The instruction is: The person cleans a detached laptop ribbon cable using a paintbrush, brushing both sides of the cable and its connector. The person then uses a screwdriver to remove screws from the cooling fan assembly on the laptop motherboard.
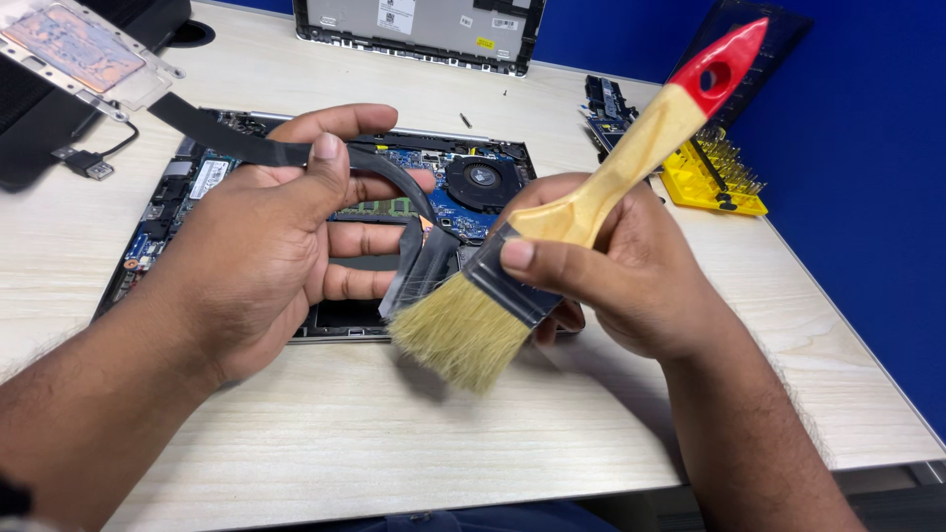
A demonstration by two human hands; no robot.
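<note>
The person's left hand [266,236] pinches a long black bent metal strip [296,155] between the thumb and the first finger, and the other fingers are spread out under it. The strip runs up toward 10 o'clock and bends down toward 4 o'clock, where it ends in a flat dark plate [419,271]. The right hand [616,266] is closed tight around a paintbrush [581,212] with a pale wooden handle and a red tip. The thumb presses on the metal band just above the hairs. The handle points up to 1 o'clock and the yellow hairs [461,335] point down to 7 o'clock. The hairs touch the flat plate at the low end of the strip. Both hands are held over an open laptop [394,197] with its bottom cover off. It lies on a light wooden table [394,433]. Inside it there is a blue board and a round black fan [483,179] at 12 o'clock from the brush hairs. A yellow holder with small screwdriver bits [714,177] sits at 2 o'clock from the right hand, near the table edge. A grey laptop cover [419,30] lies at the far side of the table, at 12 o'clock. A flat silver plate with a copper patch [84,54] lies at the far left, at 10 o'clock.
</note>
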